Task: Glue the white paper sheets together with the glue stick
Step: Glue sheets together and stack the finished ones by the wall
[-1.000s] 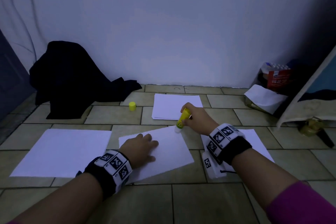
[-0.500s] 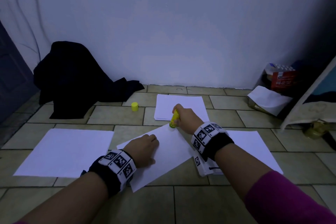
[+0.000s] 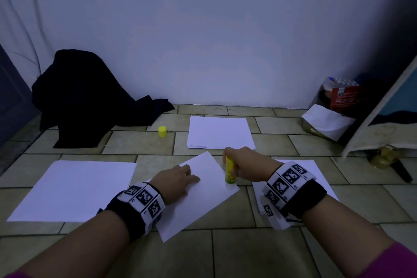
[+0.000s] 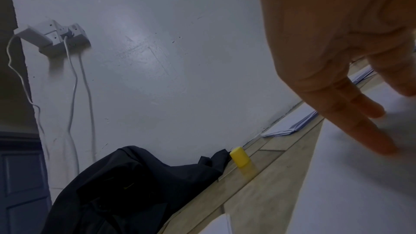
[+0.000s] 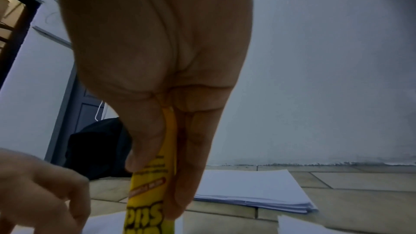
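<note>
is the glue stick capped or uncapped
Uncapped: the glue stick stands tip-down on the sheet, while its yellow cap sits apart on the floor.

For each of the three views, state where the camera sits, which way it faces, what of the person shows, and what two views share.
Head: on the head, looking down at the floor; both forearms, left hand pressing the sheet, right hand gripping the glue stick.
Left wrist: along the fingers toward the wall.
Right wrist: along the glue stick toward the wall.
Shared: head and left wrist both show the yellow cap.
</note>
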The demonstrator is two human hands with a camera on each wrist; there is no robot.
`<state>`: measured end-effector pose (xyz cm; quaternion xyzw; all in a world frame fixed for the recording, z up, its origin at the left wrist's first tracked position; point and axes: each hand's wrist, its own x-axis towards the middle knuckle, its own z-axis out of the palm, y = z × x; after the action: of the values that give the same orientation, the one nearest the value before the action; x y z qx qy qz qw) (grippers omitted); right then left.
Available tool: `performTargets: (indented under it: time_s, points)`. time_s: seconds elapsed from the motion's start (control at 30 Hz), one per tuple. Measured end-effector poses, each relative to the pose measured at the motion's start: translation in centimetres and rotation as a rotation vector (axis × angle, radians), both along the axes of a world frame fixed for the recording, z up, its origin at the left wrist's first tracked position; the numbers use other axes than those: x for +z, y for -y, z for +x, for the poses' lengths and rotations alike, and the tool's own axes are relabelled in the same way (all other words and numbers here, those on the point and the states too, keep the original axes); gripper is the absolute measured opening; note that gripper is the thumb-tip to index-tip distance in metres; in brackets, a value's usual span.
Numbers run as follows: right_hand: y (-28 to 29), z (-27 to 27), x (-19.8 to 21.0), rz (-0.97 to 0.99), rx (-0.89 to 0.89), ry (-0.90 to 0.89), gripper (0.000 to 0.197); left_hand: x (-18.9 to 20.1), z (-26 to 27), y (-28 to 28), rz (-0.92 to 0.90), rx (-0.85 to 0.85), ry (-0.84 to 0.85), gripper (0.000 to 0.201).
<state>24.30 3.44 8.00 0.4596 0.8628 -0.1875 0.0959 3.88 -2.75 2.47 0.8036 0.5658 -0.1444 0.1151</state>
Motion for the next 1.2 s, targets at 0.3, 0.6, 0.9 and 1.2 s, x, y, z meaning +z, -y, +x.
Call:
performTargets:
  time_s: [0.3,0.6,0.9,1.2]
  points:
    - [-2.3,-1.4,0.9,0.051,-0.190,-0.222,0.032,-0.2,0.4,1.0,0.037,0.069,0.041,0.054]
    - [-3.0,-4.7,-0.7,0.074,-0.254,-0.336,0.031,-0.6,-0.3,1.0,0.070,0.197,-0.045,0.042]
    - [-2.2,-9.7,-1.9,0.076,-0.193,-0.403,0.032,-0.5,-0.3,1.1,-0.004,0.196,-0.037,0.059]
    - [-2.0,-8.3,-1.2,0.043,-0.062,-0.263,0.032,0.0,-1.3,0.4,-0.021,0.257,0.042,0.054]
